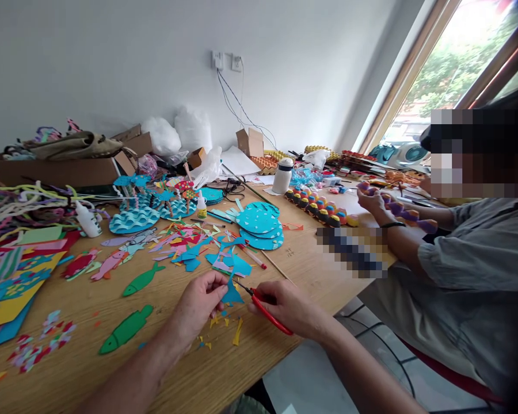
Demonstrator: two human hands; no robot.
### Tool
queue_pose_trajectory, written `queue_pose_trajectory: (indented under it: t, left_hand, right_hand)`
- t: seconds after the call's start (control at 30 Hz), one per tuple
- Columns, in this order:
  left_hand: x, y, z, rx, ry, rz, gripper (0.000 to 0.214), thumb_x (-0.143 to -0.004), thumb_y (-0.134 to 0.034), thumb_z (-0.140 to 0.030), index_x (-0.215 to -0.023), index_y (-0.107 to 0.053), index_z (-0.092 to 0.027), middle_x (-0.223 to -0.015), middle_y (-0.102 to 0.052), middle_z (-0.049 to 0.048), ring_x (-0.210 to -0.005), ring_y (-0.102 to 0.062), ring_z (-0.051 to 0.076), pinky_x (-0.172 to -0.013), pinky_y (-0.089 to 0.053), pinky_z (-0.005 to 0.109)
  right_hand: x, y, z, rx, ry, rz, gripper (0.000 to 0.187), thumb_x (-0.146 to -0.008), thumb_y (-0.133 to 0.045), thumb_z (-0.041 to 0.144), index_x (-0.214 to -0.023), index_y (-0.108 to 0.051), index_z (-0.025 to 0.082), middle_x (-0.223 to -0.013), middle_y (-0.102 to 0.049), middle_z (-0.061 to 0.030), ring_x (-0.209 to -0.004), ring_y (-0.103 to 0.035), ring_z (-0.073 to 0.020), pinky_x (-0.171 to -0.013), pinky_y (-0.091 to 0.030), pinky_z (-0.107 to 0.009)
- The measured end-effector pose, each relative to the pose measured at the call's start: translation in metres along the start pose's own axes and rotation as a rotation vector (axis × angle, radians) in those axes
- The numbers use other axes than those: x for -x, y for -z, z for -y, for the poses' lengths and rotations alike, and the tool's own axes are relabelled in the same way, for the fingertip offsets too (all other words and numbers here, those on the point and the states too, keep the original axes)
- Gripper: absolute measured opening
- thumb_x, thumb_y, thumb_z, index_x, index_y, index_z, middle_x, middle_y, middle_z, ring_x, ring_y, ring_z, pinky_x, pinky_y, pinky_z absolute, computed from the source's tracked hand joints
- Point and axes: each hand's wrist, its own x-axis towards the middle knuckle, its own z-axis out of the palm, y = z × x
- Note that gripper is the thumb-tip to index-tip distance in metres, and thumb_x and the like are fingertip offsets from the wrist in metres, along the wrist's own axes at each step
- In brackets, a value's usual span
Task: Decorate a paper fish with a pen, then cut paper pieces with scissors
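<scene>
My left hand (206, 294) pinches a small piece of blue paper (233, 292) above the near part of the table. In my right hand (280, 305) is a pair of red-handled scissors (273, 315), its blades pointing left at the blue paper. Whether the blades are cutting into it I cannot tell. Below lie yellow and blue paper scraps (237, 332). Left of my hands are two green paper fish, one nearer (126, 330) and one farther (142, 280). Blue paper offcuts (231, 261) lie just beyond my fingers.
A co-worker (470, 270) sits at the right, holding a purple egg-carton strip (408, 214). Glue bottles (87, 219), blue round cutouts (259, 221), a white-bodied bottle (282, 177) and painted carton strips (317, 208) stand or lie farther back. Coloured paper sheets (21, 287) cover the left side.
</scene>
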Motion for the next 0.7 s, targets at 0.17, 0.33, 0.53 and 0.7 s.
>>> queue_pose_trajectory:
  t: [0.17, 0.33, 0.53, 0.7]
  left_hand:
    - [0.001, -0.003, -0.001, 0.009, 0.004, -0.002, 0.012, -0.060, -0.060, -0.029, -0.065, -0.059, -0.018, -0.048, -0.050, -0.0054, -0.042, -0.046, 0.009, -0.036, -0.031, 0.017]
    - [-0.001, -0.005, 0.003, 0.014, 0.019, 0.001, 0.011, -0.059, -0.062, -0.028, -0.064, -0.059, -0.018, -0.043, -0.049, -0.0063, -0.039, -0.044, 0.009, -0.035, -0.030, 0.017]
    - [-0.001, -0.004, 0.004, 0.060, 0.043, -0.012, 0.011, -0.057, -0.063, -0.024, -0.062, -0.056, -0.018, -0.042, -0.048, -0.0071, -0.038, -0.045, 0.009, -0.034, -0.030, 0.017]
    - [0.013, -0.004, -0.008, 0.172, 0.050, 0.012, 0.015, -0.063, -0.063, -0.029, -0.068, -0.054, -0.018, -0.054, -0.055, -0.0039, -0.048, -0.052, 0.009, -0.042, -0.037, 0.017]
  right_hand:
    - [0.001, -0.002, 0.000, -0.026, -0.019, 0.002, 0.038, -0.079, -0.051, 0.048, -0.059, -0.052, 0.016, -0.052, -0.038, 0.0066, -0.050, -0.031, -0.0078, -0.045, -0.023, -0.020]
    - [0.001, -0.004, -0.001, -0.067, -0.015, 0.017, 0.037, -0.081, -0.049, 0.045, -0.059, -0.052, 0.016, -0.051, -0.037, 0.0067, -0.050, -0.029, -0.0076, -0.044, -0.022, -0.021]
    - [0.005, -0.004, -0.005, -0.103, -0.098, 0.007, 0.036, -0.080, -0.049, 0.046, -0.060, -0.051, 0.016, -0.051, -0.041, 0.0059, -0.049, -0.032, -0.0081, -0.044, -0.024, -0.021]
    - [0.017, -0.003, 0.005, -0.185, -0.097, -0.089, 0.032, -0.082, -0.048, 0.045, -0.066, -0.046, 0.018, -0.059, -0.042, 0.0055, -0.055, -0.036, -0.0094, -0.049, -0.027, -0.021]
